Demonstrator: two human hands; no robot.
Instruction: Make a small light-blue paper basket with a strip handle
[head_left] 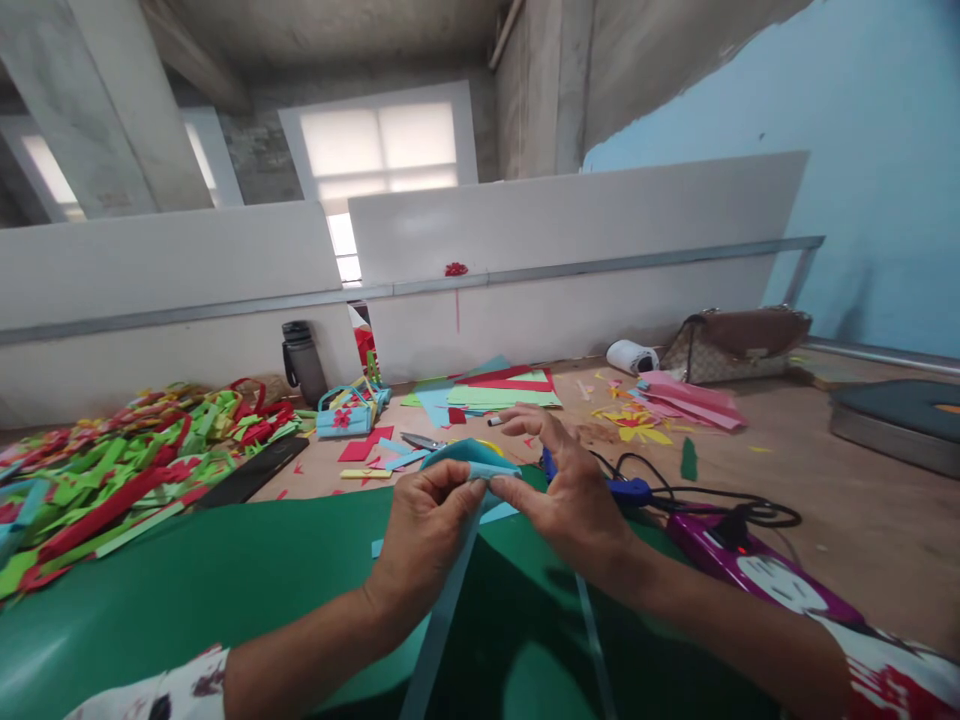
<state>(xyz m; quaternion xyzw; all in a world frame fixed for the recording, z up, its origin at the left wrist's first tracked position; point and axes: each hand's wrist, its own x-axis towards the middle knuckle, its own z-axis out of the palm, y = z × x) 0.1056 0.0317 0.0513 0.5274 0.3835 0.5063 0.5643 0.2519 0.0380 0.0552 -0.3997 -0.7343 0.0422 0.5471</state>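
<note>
A light-blue piece of felt-like sheet is raised in front of me above a green mat, its upper part curled over. My left hand pinches its edge between thumb and fingers. From the other side, my right hand presses the same edge with the thumb; the upper fingers are lifted and bent, and the lower ones are partly hidden. A long pale-blue strip runs down below my left hand. Just beyond the hands lie scissors and a blue-handled tool with a black cord.
Green and red scraps heap at the left, near a grey bottle. A small blue bag and coloured sheets lie farther back. At right are a purple power strip, a handbag and a dark case.
</note>
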